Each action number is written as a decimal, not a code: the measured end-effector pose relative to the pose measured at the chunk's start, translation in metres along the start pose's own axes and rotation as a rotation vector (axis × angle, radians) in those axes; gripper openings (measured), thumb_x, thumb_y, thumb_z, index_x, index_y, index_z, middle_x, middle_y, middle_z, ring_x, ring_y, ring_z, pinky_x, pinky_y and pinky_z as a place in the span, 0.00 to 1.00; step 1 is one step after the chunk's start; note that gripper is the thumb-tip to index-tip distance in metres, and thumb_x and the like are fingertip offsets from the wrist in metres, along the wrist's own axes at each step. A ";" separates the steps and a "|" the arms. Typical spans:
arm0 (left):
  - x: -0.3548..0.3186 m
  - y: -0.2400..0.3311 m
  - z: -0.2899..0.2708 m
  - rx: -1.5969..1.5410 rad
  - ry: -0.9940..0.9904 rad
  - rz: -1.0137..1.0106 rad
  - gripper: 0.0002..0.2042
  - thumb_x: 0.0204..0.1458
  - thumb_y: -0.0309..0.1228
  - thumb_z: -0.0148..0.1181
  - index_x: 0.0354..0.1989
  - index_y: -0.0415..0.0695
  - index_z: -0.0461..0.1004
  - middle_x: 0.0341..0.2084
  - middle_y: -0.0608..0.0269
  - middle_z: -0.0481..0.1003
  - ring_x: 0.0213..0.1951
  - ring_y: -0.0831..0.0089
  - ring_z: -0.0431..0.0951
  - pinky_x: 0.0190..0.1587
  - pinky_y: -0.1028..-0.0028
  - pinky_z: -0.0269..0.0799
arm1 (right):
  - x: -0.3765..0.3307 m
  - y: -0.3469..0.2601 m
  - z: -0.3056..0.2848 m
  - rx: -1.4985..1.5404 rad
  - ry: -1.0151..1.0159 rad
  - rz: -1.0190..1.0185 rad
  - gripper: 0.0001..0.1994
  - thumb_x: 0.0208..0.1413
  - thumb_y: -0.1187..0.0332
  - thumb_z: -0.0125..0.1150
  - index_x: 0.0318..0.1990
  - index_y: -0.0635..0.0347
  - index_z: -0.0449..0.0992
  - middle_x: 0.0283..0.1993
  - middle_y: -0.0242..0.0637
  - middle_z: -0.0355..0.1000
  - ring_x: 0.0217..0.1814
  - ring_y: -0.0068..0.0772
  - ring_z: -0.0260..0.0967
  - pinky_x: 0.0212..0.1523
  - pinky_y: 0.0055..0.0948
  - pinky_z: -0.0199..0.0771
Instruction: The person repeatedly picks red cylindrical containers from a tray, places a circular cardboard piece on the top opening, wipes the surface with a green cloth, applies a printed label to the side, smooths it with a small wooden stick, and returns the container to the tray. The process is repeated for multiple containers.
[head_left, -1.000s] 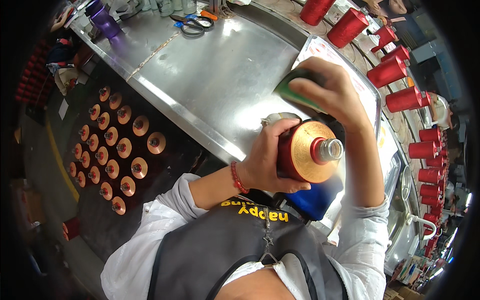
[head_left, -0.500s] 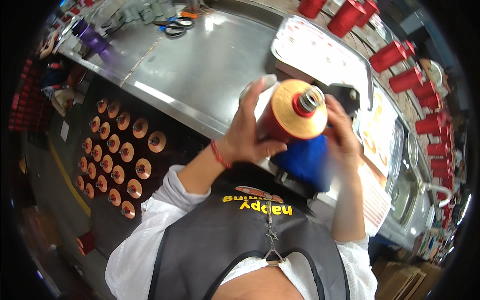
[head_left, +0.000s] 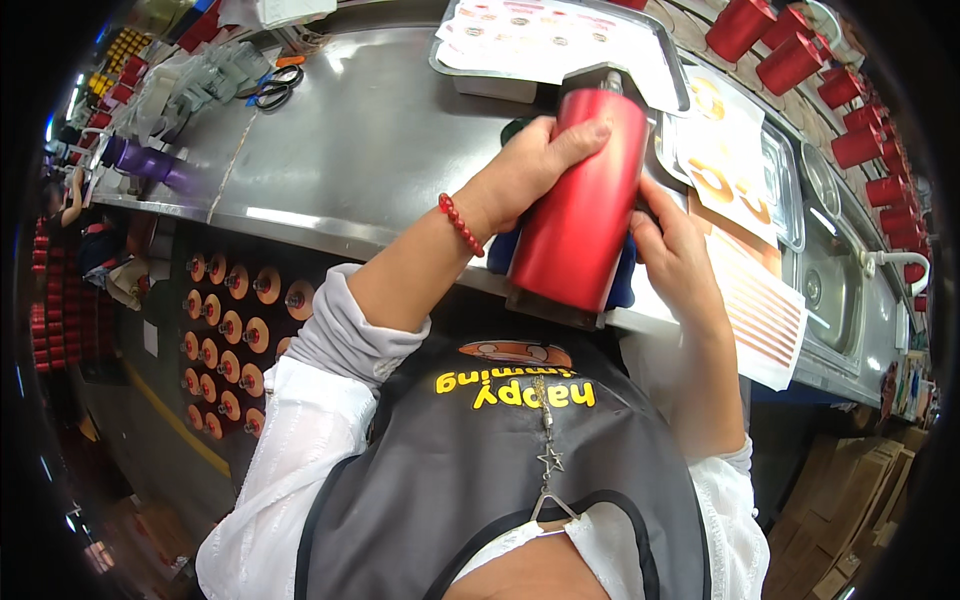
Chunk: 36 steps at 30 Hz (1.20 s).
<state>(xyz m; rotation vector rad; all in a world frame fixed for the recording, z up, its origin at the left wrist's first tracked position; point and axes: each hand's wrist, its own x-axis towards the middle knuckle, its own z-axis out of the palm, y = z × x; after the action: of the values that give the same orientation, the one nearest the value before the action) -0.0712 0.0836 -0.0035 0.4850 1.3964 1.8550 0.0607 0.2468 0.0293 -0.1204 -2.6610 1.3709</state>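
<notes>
A red cylindrical bottle [head_left: 585,200] lies tilted in front of me, its glass neck pointing away and its clear base toward my apron. My left hand [head_left: 530,175] is closed around its left side, with the thumb lying across the red surface. Bent fingers of my right hand [head_left: 680,250] rest at the bottle's right side; some fingertips are hidden behind it. Blue cloth [head_left: 622,278] shows beneath the bottle, at the edge of the metal worktable [head_left: 390,130].
A tray [head_left: 440,65] with printed sheets stands at the back. Right of it lie striped printed sheets [head_left: 755,310] and a sink [head_left: 835,290]. Scissors [head_left: 272,92] and a purple bottle [head_left: 145,160] are at left. Several gold-topped bottles [head_left: 230,325] stand below left; red bottles [head_left: 790,62] line the right.
The bottle has turned from showing me its gold shoulder and neck to showing its long red side, neck now away. Both hands have shifted their hold. My view has swung slightly.
</notes>
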 end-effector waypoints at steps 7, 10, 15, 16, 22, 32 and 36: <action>0.004 0.000 0.013 0.130 0.156 0.101 0.40 0.51 0.56 0.68 0.57 0.29 0.63 0.46 0.47 0.76 0.45 0.68 0.80 0.47 0.71 0.78 | 0.011 0.017 -0.015 0.038 -0.050 0.005 0.21 0.63 0.73 0.50 0.63 0.67 0.68 0.51 0.56 0.75 0.53 0.41 0.75 0.54 0.29 0.71; 0.008 -0.002 0.010 0.161 0.164 0.129 0.41 0.51 0.56 0.67 0.58 0.30 0.63 0.46 0.47 0.76 0.45 0.68 0.80 0.47 0.71 0.78 | 0.027 0.031 -0.028 0.038 0.007 -0.104 0.21 0.65 0.74 0.53 0.64 0.67 0.68 0.55 0.52 0.75 0.56 0.40 0.74 0.57 0.30 0.70; 0.004 -0.003 0.001 0.153 0.141 0.106 0.37 0.58 0.52 0.62 0.62 0.31 0.59 0.50 0.52 0.73 0.50 0.72 0.76 0.54 0.72 0.73 | 0.089 0.042 -0.067 -0.180 0.089 -0.197 0.17 0.65 0.78 0.49 0.59 0.61 0.75 0.64 0.41 0.71 0.55 0.26 0.69 0.56 0.25 0.68; 0.005 -0.004 0.002 0.173 0.164 0.137 0.38 0.57 0.54 0.62 0.61 0.31 0.61 0.50 0.51 0.74 0.50 0.69 0.77 0.54 0.70 0.73 | 0.112 0.053 -0.072 -0.273 0.100 -0.262 0.17 0.64 0.78 0.49 0.58 0.59 0.76 0.65 0.42 0.70 0.55 0.28 0.70 0.56 0.25 0.68; 0.007 -0.004 0.004 0.166 0.190 0.176 0.42 0.55 0.57 0.63 0.62 0.31 0.59 0.50 0.48 0.75 0.52 0.63 0.77 0.55 0.67 0.73 | 0.229 0.103 -0.058 -0.634 0.030 -0.356 0.17 0.57 0.78 0.55 0.52 0.54 0.81 0.61 0.50 0.68 0.64 0.52 0.65 0.65 0.40 0.66; 0.011 -0.012 -0.007 0.162 0.149 0.148 0.47 0.54 0.59 0.63 0.65 0.29 0.53 0.52 0.43 0.74 0.53 0.59 0.78 0.55 0.66 0.74 | 0.219 0.104 -0.059 -0.964 -0.097 -0.313 0.20 0.54 0.82 0.53 0.49 0.53 0.84 0.60 0.46 0.71 0.64 0.47 0.67 0.60 0.39 0.72; 0.011 -0.007 -0.006 0.142 0.127 0.146 0.44 0.53 0.59 0.63 0.62 0.31 0.57 0.51 0.45 0.75 0.52 0.61 0.79 0.53 0.67 0.75 | 0.206 0.097 -0.060 -0.965 -0.029 -0.357 0.23 0.53 0.83 0.50 0.52 0.52 0.82 0.60 0.45 0.71 0.64 0.47 0.67 0.61 0.40 0.71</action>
<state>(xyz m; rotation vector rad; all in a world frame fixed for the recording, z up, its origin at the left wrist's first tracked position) -0.0802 0.0893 -0.0136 0.5612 1.6241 1.9394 -0.1320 0.3798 0.0034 0.2624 -2.9076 -0.0688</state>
